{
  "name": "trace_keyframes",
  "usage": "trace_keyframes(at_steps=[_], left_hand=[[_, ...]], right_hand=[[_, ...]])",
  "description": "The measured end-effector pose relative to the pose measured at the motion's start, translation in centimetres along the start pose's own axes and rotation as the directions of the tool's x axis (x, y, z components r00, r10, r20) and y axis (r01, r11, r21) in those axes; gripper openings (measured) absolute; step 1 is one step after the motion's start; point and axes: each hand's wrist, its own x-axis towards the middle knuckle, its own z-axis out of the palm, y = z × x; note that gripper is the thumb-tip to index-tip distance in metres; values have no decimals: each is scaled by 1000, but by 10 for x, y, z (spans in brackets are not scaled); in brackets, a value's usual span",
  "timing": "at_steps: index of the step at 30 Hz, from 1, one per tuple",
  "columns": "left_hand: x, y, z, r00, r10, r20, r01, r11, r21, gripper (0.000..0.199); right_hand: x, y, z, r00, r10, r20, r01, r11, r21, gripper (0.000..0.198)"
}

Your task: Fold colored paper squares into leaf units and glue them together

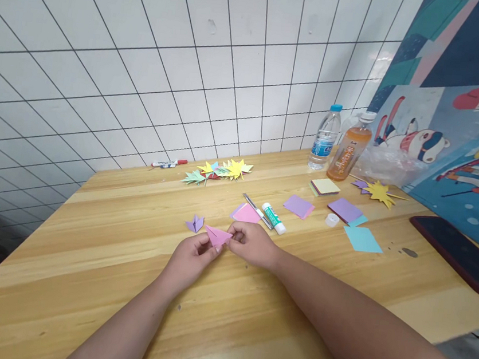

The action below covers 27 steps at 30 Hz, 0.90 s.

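Two bare hands, with one small pink folded-paper triangle (217, 235) held between them, near the centre of the frame and a little below mid-height, over a pale wood-grain table (81, 277); whether the paper touches the wood cannot be told. Left hand (189, 257): closed in a pinch, thumb and fingers on the triangle's lower left part. Right hand (253, 243): fingers curled, thumb and forefinger at the triangle's right corner; firmness of the pinch cannot be told. Step in hand, as judged: folding and creasing, the piece partly shaped. Next move, as judged: calls for a steady left pinch while the right fingertips line up the edges and press the fold flat. Orientation: long axis across the frame, dipping slightly toward the right; one sharp corner points to the upper left, one rightward into the right fingertips, the remaining one down toward the left thumb. Adjacent, just above the left hand: one purple folded-paper piece with pointed flaps (195, 224). Above the right hand: pink and purple square paper sheets (247, 214), one slim grey cutter-like tool (257, 210) and one white-and-green cylindrical glue stick (274, 218), lying slantwise side by side.
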Motion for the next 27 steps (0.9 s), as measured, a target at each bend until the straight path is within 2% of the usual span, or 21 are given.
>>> trace_keyframes(at_steps=[9,27], left_hand=[[0,0,0,999,-25,-32,25,1000,5,31],[0,-2,0,998,-48,-51,49,999,15,29]], right_hand=[[2,5,2,999,32,-25,-29,992,124,7],[5,3,-2,995,36,-95,-20,986,165,8]])
